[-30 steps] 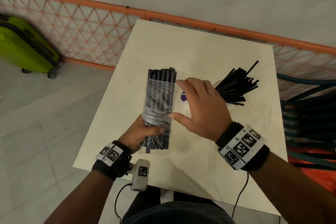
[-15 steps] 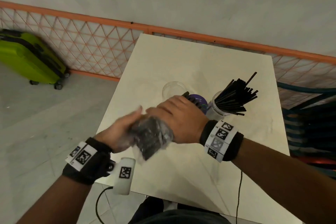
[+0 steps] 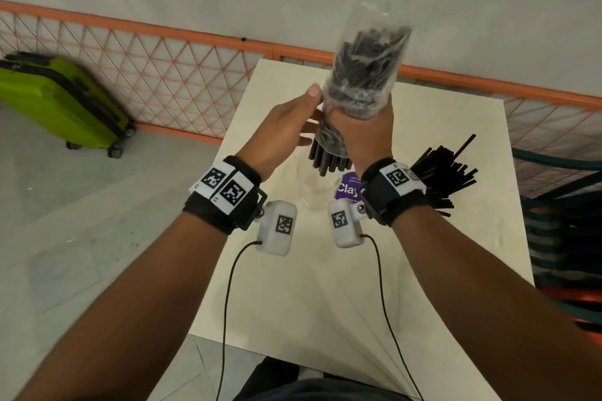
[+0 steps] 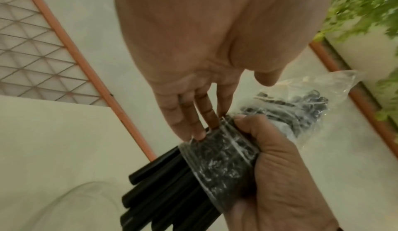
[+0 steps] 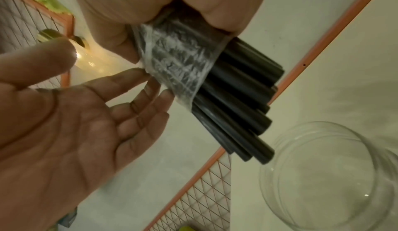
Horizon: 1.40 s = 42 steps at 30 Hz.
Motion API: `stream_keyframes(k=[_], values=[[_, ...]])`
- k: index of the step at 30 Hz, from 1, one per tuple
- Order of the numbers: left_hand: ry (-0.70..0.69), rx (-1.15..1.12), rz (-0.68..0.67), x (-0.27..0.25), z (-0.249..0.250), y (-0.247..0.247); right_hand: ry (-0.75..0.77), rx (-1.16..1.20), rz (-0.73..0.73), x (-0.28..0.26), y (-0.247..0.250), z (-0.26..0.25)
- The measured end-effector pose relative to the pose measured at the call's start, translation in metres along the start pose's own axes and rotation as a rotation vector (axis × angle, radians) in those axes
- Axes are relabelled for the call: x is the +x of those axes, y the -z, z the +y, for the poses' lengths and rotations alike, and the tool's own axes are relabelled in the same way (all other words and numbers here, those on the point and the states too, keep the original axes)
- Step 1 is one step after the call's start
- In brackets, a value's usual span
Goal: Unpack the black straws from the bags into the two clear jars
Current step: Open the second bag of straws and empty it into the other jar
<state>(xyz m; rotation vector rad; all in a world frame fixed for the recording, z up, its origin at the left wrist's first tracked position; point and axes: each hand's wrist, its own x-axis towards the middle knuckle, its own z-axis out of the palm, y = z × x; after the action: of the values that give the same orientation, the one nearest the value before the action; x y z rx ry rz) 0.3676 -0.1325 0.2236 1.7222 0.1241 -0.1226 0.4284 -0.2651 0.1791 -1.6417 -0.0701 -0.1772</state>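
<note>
On a cream table (image 3: 325, 286) by an orange mesh fence (image 3: 156, 75), the right hand (image 3: 361, 130) grips a clear bag (image 3: 365, 68) above the empty jar (image 3: 314, 189), black straws (image 3: 327, 161) poking from its downward mouth. The left hand (image 3: 286, 127), fingers straight, touches the bag. Right of the empty jar stands a straw-filled jar (image 3: 446, 179).
</note>
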Motion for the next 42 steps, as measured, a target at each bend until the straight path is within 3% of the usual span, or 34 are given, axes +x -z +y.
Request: stream_keyframes(k=[4, 11, 23, 33, 42], values=[[0.043, -0.019, 0.065, 0.009, -0.024, 0.002, -0.096, -0.019, 0.005, 0.005, -0.012, 0.024], [0.118, -0.01, 0.013, 0.01, -0.044, -0.002, -0.213, 0.051, 0.024, -0.004, -0.019, 0.05], [0.163, 0.038, 0.066, 0.01, -0.056, 0.007, -0.33, 0.355, -0.007, -0.017, -0.004, 0.065], [0.147, -0.003, 0.156, -0.006, -0.06, 0.01, -0.244, 0.272, -0.052, -0.007, 0.006, 0.034], [0.055, 0.007, 0.193, -0.033, -0.068, 0.015, -0.178, 0.464, 0.173, -0.019, 0.037, -0.039]])
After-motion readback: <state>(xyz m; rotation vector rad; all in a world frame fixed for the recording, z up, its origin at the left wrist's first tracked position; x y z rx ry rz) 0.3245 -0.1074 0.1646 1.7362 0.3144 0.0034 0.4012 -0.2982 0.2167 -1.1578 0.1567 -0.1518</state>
